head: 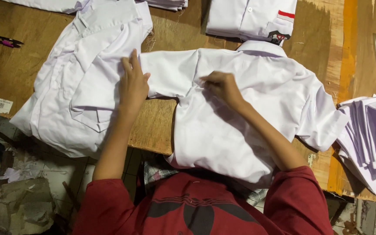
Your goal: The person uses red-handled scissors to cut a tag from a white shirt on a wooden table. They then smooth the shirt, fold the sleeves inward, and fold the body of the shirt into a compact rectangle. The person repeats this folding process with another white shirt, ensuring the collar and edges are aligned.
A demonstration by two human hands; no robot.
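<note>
A white short-sleeved shirt lies back-up on the wooden table, collar away from me, its hem hanging over the near edge. My left hand lies flat with fingers spread on the end of the shirt's left sleeve, where it meets a heap of white shirts. My right hand has its fingers curled, pinching the fabric near the shirt's left shoulder.
A folded white shirt with a red stripe and a badge lies at the back. A stack of white folded pieces sits at the right. Small thread snips lie at the far left. Scraps litter the floor.
</note>
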